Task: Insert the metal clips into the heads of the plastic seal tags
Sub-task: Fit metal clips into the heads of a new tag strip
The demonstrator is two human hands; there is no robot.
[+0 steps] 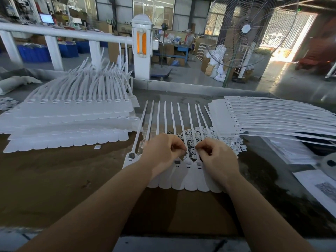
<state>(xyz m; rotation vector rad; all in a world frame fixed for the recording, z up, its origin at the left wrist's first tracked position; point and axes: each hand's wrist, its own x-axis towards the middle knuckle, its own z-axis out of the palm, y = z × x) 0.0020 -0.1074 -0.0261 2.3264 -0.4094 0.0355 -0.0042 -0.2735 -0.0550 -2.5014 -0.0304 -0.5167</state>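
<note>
A joined row of white plastic seal tags (189,179) lies flat on the brown table in front of me, straps pointing away. Its heads (188,163) sit just below my fingers. My left hand (163,151) hovers over the row's left part with fingers curled and fingertips pinched together; what they pinch is too small to see. My right hand (216,155) is curled the same way over the heads on the right. A heap of small metal clips (203,137) lies right behind both hands, under the straps.
A large stack of tag rows (72,122) fills the table's left. Another stack (272,115) lies at the right, straps pointing right. One loose clip (97,147) sits on the table. Papers (316,186) lie at the right edge. A standing fan (243,30) is behind the table.
</note>
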